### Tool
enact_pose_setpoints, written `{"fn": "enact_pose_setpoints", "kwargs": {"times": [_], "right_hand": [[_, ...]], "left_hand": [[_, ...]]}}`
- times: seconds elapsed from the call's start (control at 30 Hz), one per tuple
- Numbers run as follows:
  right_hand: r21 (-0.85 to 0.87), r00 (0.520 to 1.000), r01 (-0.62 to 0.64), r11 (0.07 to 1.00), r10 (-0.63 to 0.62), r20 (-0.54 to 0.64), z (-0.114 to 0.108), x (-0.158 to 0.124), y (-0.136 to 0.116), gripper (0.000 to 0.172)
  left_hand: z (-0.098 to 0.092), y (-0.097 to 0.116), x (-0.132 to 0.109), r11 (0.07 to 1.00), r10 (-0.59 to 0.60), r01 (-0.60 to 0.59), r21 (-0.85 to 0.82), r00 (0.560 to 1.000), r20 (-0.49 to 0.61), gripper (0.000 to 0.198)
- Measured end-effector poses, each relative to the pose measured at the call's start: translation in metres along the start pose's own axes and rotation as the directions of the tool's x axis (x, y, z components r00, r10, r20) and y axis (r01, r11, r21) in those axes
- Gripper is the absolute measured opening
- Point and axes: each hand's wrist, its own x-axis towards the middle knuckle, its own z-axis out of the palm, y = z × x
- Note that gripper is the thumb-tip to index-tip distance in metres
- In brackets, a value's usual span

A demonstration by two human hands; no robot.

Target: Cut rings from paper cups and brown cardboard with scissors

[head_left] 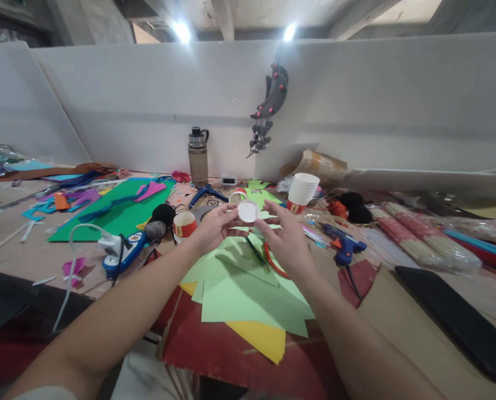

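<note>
Above the bench (1, 203), back from its front edge: one white disc (248, 211), apparently card. Left hand (215, 226): clamped on its left rim. Right hand (290, 238): thumb at right rim, grip uncertain. Judged light, fairly stiff, easily creased; best held by rim.

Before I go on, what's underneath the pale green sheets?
Yellow paper sticks out from under the pale green sheets, and a red board shows beneath that. Whatever else lies under the middle of the sheets is covered and cannot be seen.
</note>
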Motion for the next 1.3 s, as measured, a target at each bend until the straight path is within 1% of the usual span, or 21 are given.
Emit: {"fn": "enact_pose_setpoints", "kwargs": {"times": [0.07, 0.13, 0.2, 0.23, 0.3, 0.4, 0.5, 0.6, 0.7, 0.83, 0.9, 1.0, 1.07, 1.13, 1.2, 1.27, 1.3], "right_hand": [[0.105, 0.994, -0.108, 0.989, 0.108, 0.01, -0.003, 0.003, -0.001, 0.048], [0.215, 0.976, -0.217, 0.952, 0.21, 0.057, -0.004, 0.005, 0.0, 0.044], [0.292, 0.958, -0.287, 0.912, 0.27, 0.097, -0.004, 0.007, 0.002, 0.042], [0.31, 0.955, -0.298, 0.903, 0.281, 0.098, -0.003, 0.007, 0.002, 0.041], [0.305, 0.964, -0.265, 0.915, 0.256, 0.071, -0.003, 0.007, 0.002, 0.039], [0.234, 0.99, -0.144, 0.962, 0.14, 0.033, -0.002, 0.006, 0.0, 0.042], [0.151, 0.998, -0.037, 0.988, 0.03, 0.049, 0.0, 0.004, 0.0, 0.051], [0.093, 0.996, 0.034, 0.995, -0.042, 0.082, 0.003, 0.003, 0.004, 0.057], [0.073, 0.994, 0.052, 0.996, -0.058, 0.091, 0.004, 0.002, 0.005, 0.056], [0.048, 0.991, 0.009, 0.999, -0.016, 0.129, 0.001, 0.003, 0.003, 0.051], [0.059, 0.987, -0.009, 0.998, -0.001, 0.158, 0.0, 0.005, 0.003, 0.046], [0.139, 0.981, -0.031, 0.99, 0.004, 0.193, 0.001, 0.007, 0.008, 0.039], [0.175, 0.983, -0.034, 0.984, 0.001, 0.184, 0.002, 0.008, 0.011, 0.038], [0.136, 0.989, 0.005, 0.991, -0.025, 0.143, 0.001, 0.007, 0.011, 0.038], [0.058, 0.99, 0.065, 0.996, -0.072, 0.123, 0.0, 0.006, 0.008, 0.041], [0.005, 0.978, 0.131, 0.991, -0.13, 0.163, -0.001, 0.004, 0.005, 0.045], [-0.01, 0.97, 0.162, 0.987, -0.157, 0.188, -0.001, 0.003, 0.004, 0.043]], "left_hand": [[-0.004, 0.003, 0.001, 0.997, -0.034, 0.036, -0.062, 0.999, 0.035, 0.032], [-0.006, 0.004, 0.002, 0.993, -0.068, 0.072, -0.093, 0.997, 0.048, 0.029], [-0.008, 0.003, 0.002, 0.987, -0.105, 0.11, -0.118, 0.993, 0.046, 0.027], [-0.008, 0.003, 0.002, 0.983, -0.123, 0.127, -0.134, 0.992, 0.042, 0.027], [-0.009, 0.002, 0.003, 0.972, -0.158, 0.162, -0.167, 0.987, 0.037, 0.026], [-0.007, 0.002, 0.002, 0.96, -0.206, 0.209, -0.186, 0.978, 0.032, 0.026], [-0.004, 0.002, 0.001, 0.964, -0.211, 0.211, -0.162, 0.977, 0.017, 0.024], [0.0, 0.001, -0.001, 0.971, -0.192, 0.192, -0.142, 0.981, 0.017, 0.023], [0.004, -0.001, -0.002, 0.966, -0.187, 0.189, -0.179, 0.982, 0.029, 0.023], [0.008, -0.002, -0.002, 0.942, -0.226, 0.227, -0.247, 0.973, 0.033, 0.022], [0.009, -0.002, -0.001, 0.939, -0.24, 0.236, -0.251, 0.971, 0.015, 0.021], [0.01, -0.003, 0.0, 0.956, -0.204, 0.192, -0.222, 0.978, -0.033, 0.016], [0.009, -0.004, 0.0, 0.97, -0.164, 0.155, -0.188, 0.986, -0.037, 0.017], [0.008, -0.005, 0.001, 0.982, -0.125, 0.12, -0.147, 0.992, -0.022, 0.024], [0.008, -0.007, 0.0, 0.993, -0.087, 0.085, -0.083, 0.996, -0.016, 0.031], [0.008, -0.007, -0.001, 0.998, -0.057, 0.057, 0.0, 0.998, -0.019, 0.036], [0.008, -0.007, -0.001, 0.998, -0.048, 0.049, 0.04, 0.999, -0.018, 0.037]]}}
